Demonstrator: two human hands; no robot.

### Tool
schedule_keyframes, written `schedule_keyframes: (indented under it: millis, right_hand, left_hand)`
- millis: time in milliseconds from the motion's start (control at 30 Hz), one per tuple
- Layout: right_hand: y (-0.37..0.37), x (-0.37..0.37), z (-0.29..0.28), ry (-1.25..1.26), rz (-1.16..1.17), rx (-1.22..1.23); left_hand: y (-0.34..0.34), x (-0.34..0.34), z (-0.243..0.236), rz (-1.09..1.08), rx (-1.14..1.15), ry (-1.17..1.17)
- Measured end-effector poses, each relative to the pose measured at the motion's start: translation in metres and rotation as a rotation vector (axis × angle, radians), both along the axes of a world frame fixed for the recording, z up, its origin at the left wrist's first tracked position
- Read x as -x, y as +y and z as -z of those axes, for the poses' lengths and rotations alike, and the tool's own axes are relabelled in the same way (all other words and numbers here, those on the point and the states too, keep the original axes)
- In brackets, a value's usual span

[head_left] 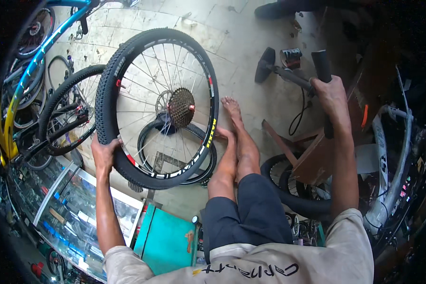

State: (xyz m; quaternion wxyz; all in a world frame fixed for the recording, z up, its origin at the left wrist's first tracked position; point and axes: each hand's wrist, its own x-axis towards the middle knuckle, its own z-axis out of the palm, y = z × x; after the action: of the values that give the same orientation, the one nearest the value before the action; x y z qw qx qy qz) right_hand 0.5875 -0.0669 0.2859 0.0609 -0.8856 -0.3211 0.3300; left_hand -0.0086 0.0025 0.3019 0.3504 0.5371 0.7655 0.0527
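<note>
L hand (pixel 105 154) clamps tyre of bike wheel (pixel 181 106), just past far edge of glass case (pixel 94 189); one-handed hold, cd twist or slip. Black hose (pixel 296 120) loops R of feet (pixel 232 111): poss. snag. R hand (pixel 330 92) wraps handle of floor pump (pixel 291 77); sideways push cd tip it, knocking can (pixel 291 58) nearby.

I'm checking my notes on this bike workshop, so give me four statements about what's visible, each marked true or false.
1. The left hand grips a black-tyred, spoked bicycle wheel. True.
2. The right hand is empty. False: it holds a black-handled floor pump.
3. A round metal sprocket cassette sits at the wheel's hub. True.
4. The blue-and-yellow bicycle frame is at the picture's right edge. False: it is at the upper left.
</note>
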Motion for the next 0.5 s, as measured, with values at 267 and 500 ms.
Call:
schedule_keyframes:
  millis: [267, 500]
  right_hand:
    - [0.008, -0.001, 0.006, 0.036, -0.02, -0.018]
    - [-0.01, 0.003, 0.005, -0.009, 0.009, -0.077]
  left_hand:
    - [0.068, 0.097, 0.07, -0.064, 0.167, 0.002]
    - [0.082, 0.143, 0.115, -0.216, 0.154, 0.008]
